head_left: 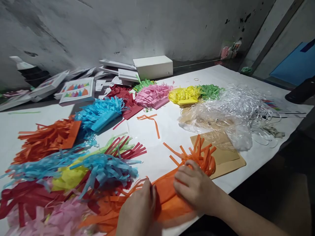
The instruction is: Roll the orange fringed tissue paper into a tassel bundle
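An orange tissue-paper tassel sheet (166, 186) lies at the near edge of the table, with cut fringe at both ends. My left hand (139, 206) grips its left part, thumb and fingers closed on the paper; some of the fingers are hidden. Across the right part, my right hand (194, 186) has its fingers bent over the paper beside the bunched orange fringe (205, 159). Under that fringe sits a brown paper envelope (230, 164). Left of my hands is a heap of finished-looking tassels, among them a blue tassel (108, 168) and a yellow one (71, 177).
Fringed paper stacks curve across the white table: orange (49, 137), blue (100, 113), dark red (131, 108), pink (154, 95), yellow (184, 95) and green (211, 91). White string (243, 101) and a plastic bag (216, 121) lie right. A white box (154, 67) and printed boxes (77, 90) line the wall.
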Motion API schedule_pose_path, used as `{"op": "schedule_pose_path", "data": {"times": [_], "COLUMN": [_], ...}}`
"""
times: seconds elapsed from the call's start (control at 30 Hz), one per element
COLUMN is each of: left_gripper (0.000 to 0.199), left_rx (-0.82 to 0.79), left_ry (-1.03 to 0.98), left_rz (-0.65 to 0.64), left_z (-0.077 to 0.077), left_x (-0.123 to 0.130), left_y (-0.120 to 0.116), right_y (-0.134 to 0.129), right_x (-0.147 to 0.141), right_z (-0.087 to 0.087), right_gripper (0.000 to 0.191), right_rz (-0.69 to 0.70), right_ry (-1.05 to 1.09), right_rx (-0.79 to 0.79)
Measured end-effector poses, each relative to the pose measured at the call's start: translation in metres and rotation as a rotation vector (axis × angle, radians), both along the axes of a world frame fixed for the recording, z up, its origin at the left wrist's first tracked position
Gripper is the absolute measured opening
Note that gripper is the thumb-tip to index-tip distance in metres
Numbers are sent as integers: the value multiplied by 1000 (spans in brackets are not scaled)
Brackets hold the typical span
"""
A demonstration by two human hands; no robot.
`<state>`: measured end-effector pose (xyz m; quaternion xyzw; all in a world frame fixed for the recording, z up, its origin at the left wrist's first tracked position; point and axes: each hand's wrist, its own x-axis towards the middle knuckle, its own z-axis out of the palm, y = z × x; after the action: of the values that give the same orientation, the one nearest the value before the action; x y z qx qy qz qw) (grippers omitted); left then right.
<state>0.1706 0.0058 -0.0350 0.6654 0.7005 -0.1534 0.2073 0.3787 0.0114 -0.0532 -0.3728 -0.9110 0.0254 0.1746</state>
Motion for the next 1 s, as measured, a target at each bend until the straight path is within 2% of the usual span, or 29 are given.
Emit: {"op": "schedule_pose_path", "data": {"times": [0.07,0.13,0.2,0.27,0.33,0.47,0.63,0.8,0.87,1.0], "left_gripper": [34,36,31,26,24,32,25,24,20,20], "left_rx": [27,131,394,735,931,910,916,895,894,828], "left_ry": [-1,-5,-49,-103,-158,-279,-368,-294,-263,-167], "left_rz": [1,-3,-92,-265,-439,-584,-648,-758,-728,-491], "left_z": [-4,-10,-17,-24,-30,-40,-46,-49,-50,-48], "left_x": [-2,-7,-14,-19,-22,-22,-31,-44,-44,-35], "left_y": [-2,-8,-16,-24,-31,-39,-45,-45,-45,-40], "right_y": [-5,-8,-9,-9,-10,-16,-24,-29,-30,-26], "right_x": [2,1,-2,-4,-5,-6,-2,6,7,0], "right_z": [-6,-14,-19,-21,-19,-16,-21,-22,-23,-23], "right_gripper": [14,14,18,23,24,17,23,24,21,17], "right_rz": [128,138,123,86,52,72,82,19,-15,-161], "right_ry": [-22,-51,-34,29,108,104,56,13,30,61], "right_rx": [78,109,141,147,111,88,173,150,116,81]}}
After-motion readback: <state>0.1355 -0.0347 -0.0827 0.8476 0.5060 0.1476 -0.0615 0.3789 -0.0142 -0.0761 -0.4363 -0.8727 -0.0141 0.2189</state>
